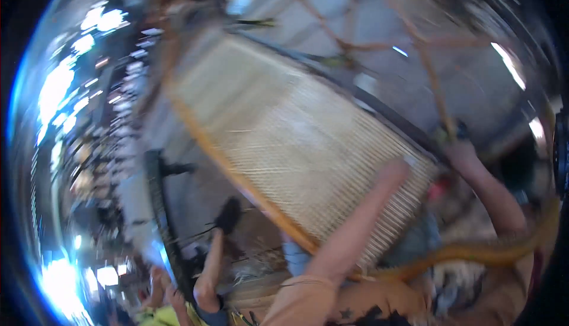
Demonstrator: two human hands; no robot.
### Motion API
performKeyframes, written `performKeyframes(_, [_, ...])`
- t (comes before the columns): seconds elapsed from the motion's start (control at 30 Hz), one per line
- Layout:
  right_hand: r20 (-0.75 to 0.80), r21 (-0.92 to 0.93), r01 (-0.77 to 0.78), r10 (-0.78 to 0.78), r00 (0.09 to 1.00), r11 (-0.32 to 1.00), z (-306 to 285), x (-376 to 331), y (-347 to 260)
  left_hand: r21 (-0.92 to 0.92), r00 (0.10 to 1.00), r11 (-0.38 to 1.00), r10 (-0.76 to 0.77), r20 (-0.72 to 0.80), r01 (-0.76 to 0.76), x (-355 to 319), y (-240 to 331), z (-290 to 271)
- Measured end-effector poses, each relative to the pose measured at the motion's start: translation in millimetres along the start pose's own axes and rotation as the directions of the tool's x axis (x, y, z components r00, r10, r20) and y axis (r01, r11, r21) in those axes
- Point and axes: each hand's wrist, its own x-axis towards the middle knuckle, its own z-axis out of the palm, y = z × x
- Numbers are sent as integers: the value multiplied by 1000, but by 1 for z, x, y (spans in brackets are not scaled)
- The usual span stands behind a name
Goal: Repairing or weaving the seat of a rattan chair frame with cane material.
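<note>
Frame heavily motion-blurred. Large woven cane panel (296, 142) with a bent-cane frame fills centre, tilted, running 11 to 4 o'clock. Left hand (396, 171) lies flat on the weave at about 4 o'clock, fingers extended, not clenched. Right hand (455, 139) at 3 o'clock sits at the panel's far corner by the cane struts (435, 92); grip state unreadable. Another person's leg (207, 270) at 7 o'clock.

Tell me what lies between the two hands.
In the head view, the woven cane panel spans between the left hand and the right hand.
</note>
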Motion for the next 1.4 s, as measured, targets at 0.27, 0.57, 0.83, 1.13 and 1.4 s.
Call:
performKeyframes(0.27, [258, -164, 178, -132, 957, 970, -34, 19, -31, 93, 989, 989, -121, 90, 113, 21, 9, -33])
performKeyframes(0.57, [103, -168, 266, -252, 962, 949, -21, 27, -26, 52, 997, 997, -63, 37, 61, 30, 0, -33])
performKeyframes(0.83, [-45, -25, 301, -302, 952, 953, -28, 20, -1, 88, 1000, 996, -15, -7, 15, 27, 2, -34])
performKeyframes(1.13, [79, -55, 287, -282, 956, 956, -24, 24, -28, 69, 998, 997, -43, 40, 41, 27, 4, -38])
performKeyframes(1.4, [113, -15, 287, -284, 952, 958, -22, 20, -26, 87, 995, 995, -60, 74, 53, 27, 7, -41])
